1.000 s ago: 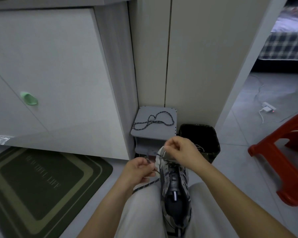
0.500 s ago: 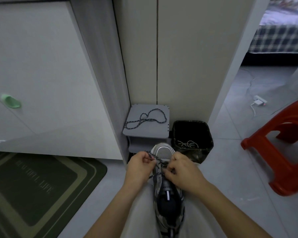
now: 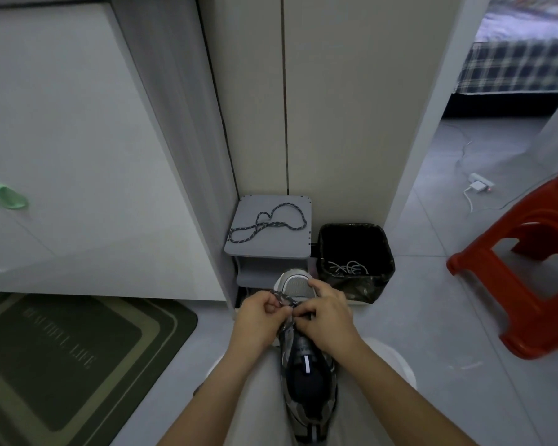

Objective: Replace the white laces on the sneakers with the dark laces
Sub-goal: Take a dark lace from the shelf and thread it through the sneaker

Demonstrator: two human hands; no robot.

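A grey and black sneaker lies on my lap, toe pointing away from me. My left hand and my right hand meet over its front eyelets. Both pinch the dark speckled lace that runs across the shoe between them. A second dark lace lies loose on top of a small grey stand. White laces lie tangled in the bottom of a black bin to the right of the stand.
A red plastic stool stands on the tiled floor at the right. A green doormat lies at the left under a white cabinet door. A charger and cable sit in the doorway beyond.
Both hands have come together over the toe end of the sneaker. The left hand moved up and right from beside the shoe, and the lace now stretches short between them.
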